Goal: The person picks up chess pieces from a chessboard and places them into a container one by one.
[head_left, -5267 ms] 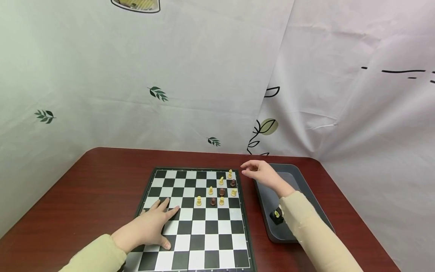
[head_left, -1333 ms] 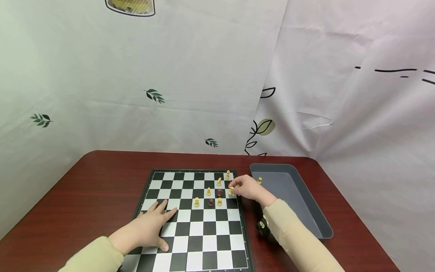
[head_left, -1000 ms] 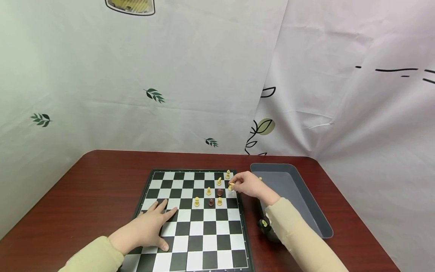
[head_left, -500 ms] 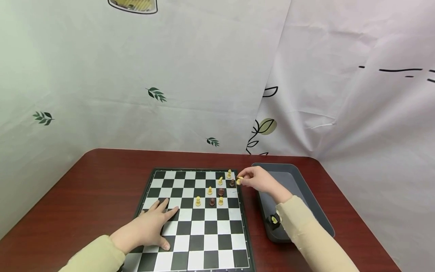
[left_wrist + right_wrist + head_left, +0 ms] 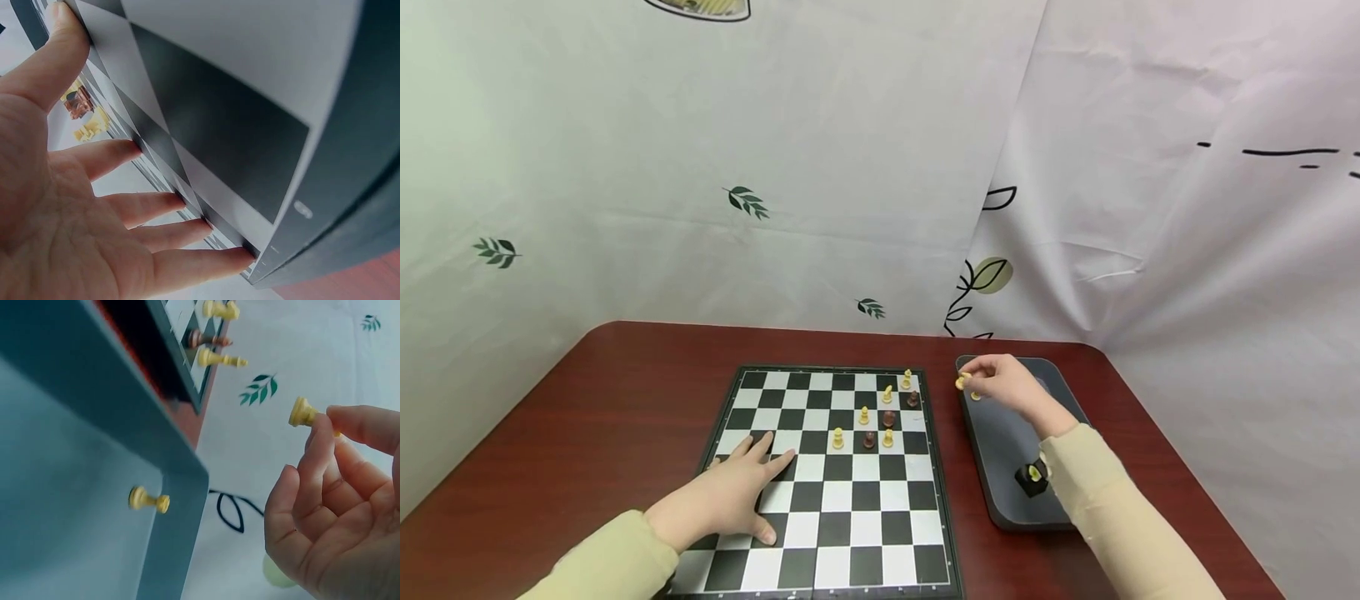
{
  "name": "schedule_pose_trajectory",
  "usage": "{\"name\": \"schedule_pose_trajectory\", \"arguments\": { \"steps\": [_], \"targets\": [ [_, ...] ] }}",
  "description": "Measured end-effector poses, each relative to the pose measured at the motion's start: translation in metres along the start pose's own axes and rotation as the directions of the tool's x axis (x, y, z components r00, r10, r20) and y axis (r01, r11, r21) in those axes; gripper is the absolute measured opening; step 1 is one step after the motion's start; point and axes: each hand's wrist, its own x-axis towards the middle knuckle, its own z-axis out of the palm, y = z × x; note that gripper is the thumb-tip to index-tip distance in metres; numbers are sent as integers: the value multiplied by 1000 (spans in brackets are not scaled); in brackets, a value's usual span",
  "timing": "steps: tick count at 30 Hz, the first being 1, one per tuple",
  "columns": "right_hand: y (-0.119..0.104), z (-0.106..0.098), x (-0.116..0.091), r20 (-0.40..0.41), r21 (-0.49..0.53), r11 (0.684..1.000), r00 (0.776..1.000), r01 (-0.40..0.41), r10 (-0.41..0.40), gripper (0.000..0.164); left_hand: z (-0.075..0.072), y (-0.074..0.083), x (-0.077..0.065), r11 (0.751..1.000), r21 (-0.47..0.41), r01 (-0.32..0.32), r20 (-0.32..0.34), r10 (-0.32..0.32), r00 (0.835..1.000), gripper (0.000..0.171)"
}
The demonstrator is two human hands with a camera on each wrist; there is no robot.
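Observation:
My left hand [image 5: 733, 492] lies with spread fingers on the left side of the chessboard [image 5: 835, 497], thumb and fingertips at the squares. My right hand [image 5: 1007, 387] is over the far left corner of the grey tray [image 5: 992, 508]. Between thumb and fingers it pinches a pale yellow chess piece [image 5: 302, 412], base showing and top hidden by the fingertips. Below that hand, inside the tray, is another yellow chess piece [image 5: 149, 499], slim with a rounded head. Several yellow and dark brown pieces stand at the board's far right, among them a yellow pawn [image 5: 838, 438].
The tray stands right of the board on the reddish-brown table [image 5: 587, 433]. A patterned white cloth [image 5: 820, 167] hangs behind the table. A small black device [image 5: 1032, 478] is at my right wrist, over the tray.
My right hand has lifted one yellow piece off the board's right edge and carried it rightward over the tray. The left hand has stayed in place.

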Motion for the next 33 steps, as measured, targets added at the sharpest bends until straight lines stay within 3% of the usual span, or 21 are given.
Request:
{"name": "schedule_pose_trajectory", "arguments": {
  "steps": [16,26,33],
  "targets": [
    [32,-9,2,-124,-28,997,990,-66,62,27,1,-1,1,1000,-10,-10,-3,10,1000,109],
    [62,-2,7,-156,-141,985,985,-101,78,24,1,-1,0,1000,-8,-6,-6,5,1000,109],
    [69,4,11,-180,-186,977,981,-104,71,22,1,-1,0,1000,-13,-1,-4,1,1000,108]
  ]
}}
